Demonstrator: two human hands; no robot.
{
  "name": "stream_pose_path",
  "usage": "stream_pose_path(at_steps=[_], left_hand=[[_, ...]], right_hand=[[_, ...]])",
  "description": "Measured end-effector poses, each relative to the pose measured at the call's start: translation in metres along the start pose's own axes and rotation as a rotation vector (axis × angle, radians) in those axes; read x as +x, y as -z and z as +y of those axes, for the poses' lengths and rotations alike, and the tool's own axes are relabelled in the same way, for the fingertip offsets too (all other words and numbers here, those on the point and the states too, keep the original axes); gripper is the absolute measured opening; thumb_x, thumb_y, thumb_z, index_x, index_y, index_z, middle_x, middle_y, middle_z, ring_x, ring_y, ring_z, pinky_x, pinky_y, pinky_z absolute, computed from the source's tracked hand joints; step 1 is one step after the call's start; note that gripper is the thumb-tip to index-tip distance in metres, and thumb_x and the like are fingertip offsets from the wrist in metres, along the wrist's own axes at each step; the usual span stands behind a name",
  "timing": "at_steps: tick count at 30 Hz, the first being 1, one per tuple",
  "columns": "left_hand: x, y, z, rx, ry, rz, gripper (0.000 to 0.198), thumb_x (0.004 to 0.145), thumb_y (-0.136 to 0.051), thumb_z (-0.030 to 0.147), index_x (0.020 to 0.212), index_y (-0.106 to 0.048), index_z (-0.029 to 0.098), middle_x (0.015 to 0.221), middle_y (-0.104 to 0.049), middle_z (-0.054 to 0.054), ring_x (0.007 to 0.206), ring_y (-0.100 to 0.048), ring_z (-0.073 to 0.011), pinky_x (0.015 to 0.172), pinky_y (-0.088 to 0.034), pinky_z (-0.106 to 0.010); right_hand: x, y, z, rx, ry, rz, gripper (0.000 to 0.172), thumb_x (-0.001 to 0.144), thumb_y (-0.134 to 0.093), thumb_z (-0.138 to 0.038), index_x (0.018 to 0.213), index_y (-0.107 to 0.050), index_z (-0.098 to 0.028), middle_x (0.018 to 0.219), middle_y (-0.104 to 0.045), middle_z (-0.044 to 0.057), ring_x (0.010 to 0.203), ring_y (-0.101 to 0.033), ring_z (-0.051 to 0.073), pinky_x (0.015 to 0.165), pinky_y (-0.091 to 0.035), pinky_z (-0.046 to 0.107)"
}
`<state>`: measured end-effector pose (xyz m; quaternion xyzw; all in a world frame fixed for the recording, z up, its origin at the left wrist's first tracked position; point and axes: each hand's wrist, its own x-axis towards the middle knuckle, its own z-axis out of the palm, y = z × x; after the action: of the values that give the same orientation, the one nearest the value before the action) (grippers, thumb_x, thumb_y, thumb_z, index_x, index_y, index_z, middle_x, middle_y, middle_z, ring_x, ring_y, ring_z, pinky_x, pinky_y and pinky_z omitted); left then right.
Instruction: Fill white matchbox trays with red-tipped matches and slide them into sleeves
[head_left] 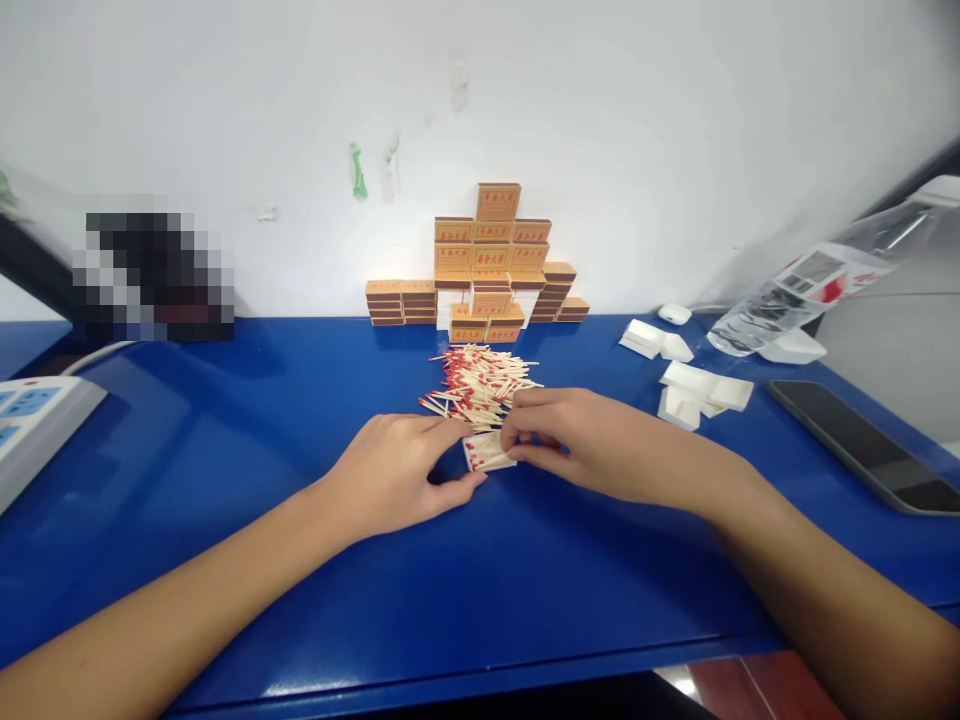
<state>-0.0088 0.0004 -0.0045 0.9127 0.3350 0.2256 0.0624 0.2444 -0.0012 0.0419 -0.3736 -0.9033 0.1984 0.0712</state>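
Bracketing a small white tray (468, 461) at its left end, the person's left hand (405, 475) has its thumb against the near edge and a finger at the far one. The right hand (581, 440) is over the tray's right end, its thumb and fingertips drawn close together (whether they pinch a match there, one cannot tell). The tray lies on the blue bench (577, 600), just in front of a loose heap of matches (484, 385), and has matches inside, red heads toward the left. Behind the heap, matchboxes (491, 258) stand stacked in a stepped pile near the white wall (637, 150), a single box on top. To the right are several white card pieces (697, 380), a dark phone (862, 445) and a tilted clear bottle (817, 280).
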Motion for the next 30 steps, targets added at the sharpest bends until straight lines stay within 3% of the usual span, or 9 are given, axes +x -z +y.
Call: stream_pose_path(at_steps=[11, 21, 30], left_hand=[[-0.0013, 0.0007, 0.0006, 0.005, 0.000, 0.002, 0.029, 0.094, -0.071, 0.039, 0.114, -0.075, 0.019, 0.066, -0.065, 0.004, 0.055, -0.059, -0.0139, 0.055, -0.040, -0.028], [-0.0005, -0.0004, 0.0006, -0.009, -0.016, 0.012, 0.029, 0.094, -0.071, 0.038, 0.114, -0.075, 0.018, 0.065, -0.064, 0.004, 0.054, -0.058, -0.0133, 0.056, -0.041, -0.027], [-0.0017, -0.0005, 0.0011, 0.005, -0.023, 0.018, 0.029, 0.094, -0.071, 0.039, 0.113, -0.075, 0.018, 0.067, -0.066, 0.003, 0.055, -0.060, -0.0135, 0.056, -0.041, -0.027]], right_hand=[[0.0005, -0.0031, -0.0016, -0.005, -0.110, 0.042, 0.016, 0.107, -0.053, -0.018, 0.093, -0.061, -0.019, 0.099, -0.069, 0.006, 0.083, -0.061, 0.019, 0.073, -0.042, 0.031], [0.0025, -0.0102, -0.0047, 0.042, -0.062, 0.054, 0.013, 0.106, -0.058, -0.021, 0.098, -0.069, -0.019, 0.101, -0.070, 0.004, 0.088, -0.063, 0.018, 0.078, -0.045, 0.032], [-0.0001, -0.0067, -0.0046, 0.039, -0.059, -0.029, 0.020, 0.108, -0.056, -0.028, 0.096, -0.069, -0.020, 0.100, -0.070, 0.004, 0.089, -0.064, 0.019, 0.079, -0.044, 0.032]])
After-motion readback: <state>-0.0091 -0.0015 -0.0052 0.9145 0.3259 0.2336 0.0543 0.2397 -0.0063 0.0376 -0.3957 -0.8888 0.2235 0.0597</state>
